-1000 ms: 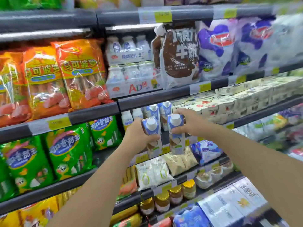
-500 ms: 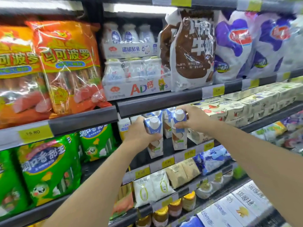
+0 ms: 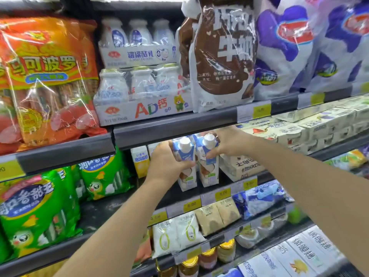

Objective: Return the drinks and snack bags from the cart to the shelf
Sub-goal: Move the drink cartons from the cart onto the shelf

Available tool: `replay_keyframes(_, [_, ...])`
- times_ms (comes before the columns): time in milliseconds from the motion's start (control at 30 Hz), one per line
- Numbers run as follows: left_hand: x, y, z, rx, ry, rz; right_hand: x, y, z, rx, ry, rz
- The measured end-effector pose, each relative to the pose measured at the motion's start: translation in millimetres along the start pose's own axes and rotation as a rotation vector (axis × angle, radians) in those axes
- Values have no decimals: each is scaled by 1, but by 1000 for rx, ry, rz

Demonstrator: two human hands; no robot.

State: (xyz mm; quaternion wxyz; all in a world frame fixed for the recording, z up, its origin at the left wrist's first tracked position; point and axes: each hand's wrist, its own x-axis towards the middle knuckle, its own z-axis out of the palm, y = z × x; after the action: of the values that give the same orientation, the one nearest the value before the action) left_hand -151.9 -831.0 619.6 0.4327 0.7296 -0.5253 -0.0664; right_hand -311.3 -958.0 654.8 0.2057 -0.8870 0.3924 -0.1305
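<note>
Both hands grip drinks: my left hand (image 3: 165, 162) closed round one blue-and-white carton (image 3: 186, 168), my right hand (image 3: 229, 142) round the second carton (image 3: 207, 166), side by side at the shelf (image 3: 229, 188) edge.

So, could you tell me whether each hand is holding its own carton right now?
Yes, the left hand grips one blue-and-white carton and the right hand grips the other carton.

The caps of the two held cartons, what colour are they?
White, on both blue-and-white drink cartons, in the head view.
</note>
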Motion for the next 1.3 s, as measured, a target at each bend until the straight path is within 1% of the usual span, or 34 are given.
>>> replay_keyframes(233, [-4,6,7,56,44,-16,-9,5,-9,49,-55,-75])
replay_keyframes(400, [-6,5,11,57,61,-55,-7,4,-8,55,-71,-70])
replay_keyframes(600, [-7,9,11,63,56,-94,-14,0,-6,-18,10,-114])
replay_keyframes(733, [-9,10,14,57,71,-115,-15,0,-6,-17,14,-125])
replay_keyframes(933, [-17,6,13,41,12,-200,-21,4,-6,-18,41,-166])
replay_keyframes(1167, [-31,9,0,254,-99,-271,-34,8,-11,-51,80,-227])
replay_keyframes(1300, [-42,13,-8,372,-140,-267,-44,8,-14,-146,97,-212])
